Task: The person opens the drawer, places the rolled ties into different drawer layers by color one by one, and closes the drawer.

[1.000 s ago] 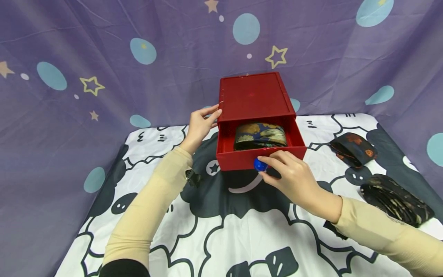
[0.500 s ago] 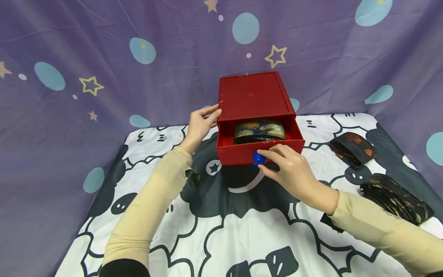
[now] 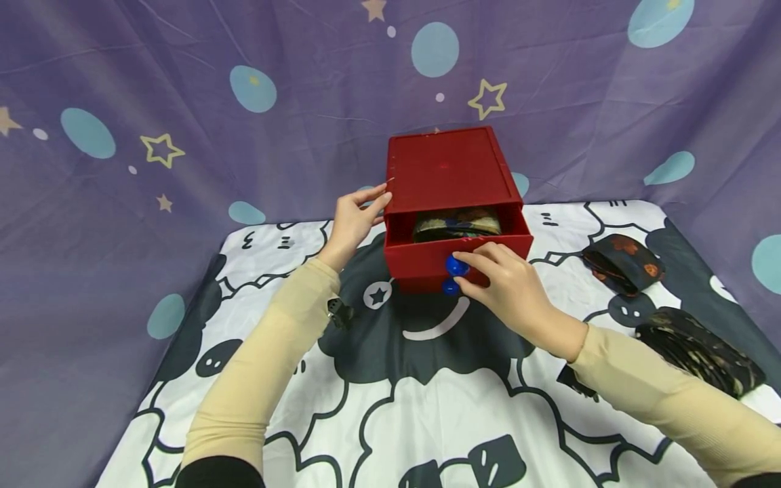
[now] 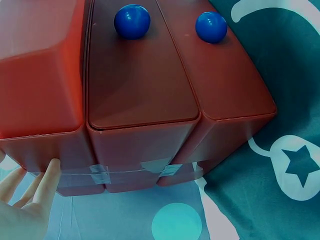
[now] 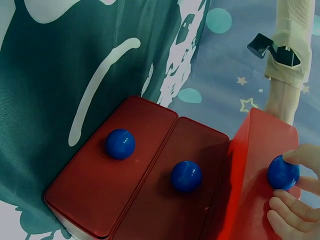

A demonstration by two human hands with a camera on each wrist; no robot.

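Red drawer (image 3: 421,261) is jutting partway out of the top of a red cabinet (image 3: 451,169), its front lip standing forward of the cabinet's upper edge so that a slot is gaping between them. Through that slot a folded patterned fabric (image 3: 456,225) is showing; the drawer front is hiding its lower part. The right hand (image 3: 515,288) is pinching the blue knob (image 3: 454,264) on the drawer front between thumb and finger. The left hand (image 3: 355,220) is resting extended fingertips against the cabinet's left side near the upper front corner, gripping nothing.

Beneath, two lower drawers (image 4: 140,80) are sitting flush in the cabinet, the middle knob (image 4: 132,22) and the bottom knob (image 4: 211,27) standing out from them. The cabinet's back is lying near the purple curtain (image 3: 305,68); whether they are touching cannot be told. Patterned tablecloth (image 3: 415,434) is stretching before the cabinet and between the forearms. Well apart on the right, a dark fabric with orange patches (image 3: 625,261) and a darker bundle (image 3: 695,349) are lying, the right sleeve (image 3: 671,393) partly covering the latter. Each wrist view is cutting off its own hand at the frame edge, and in the right one the cabinet is hiding the left hand's fingers.
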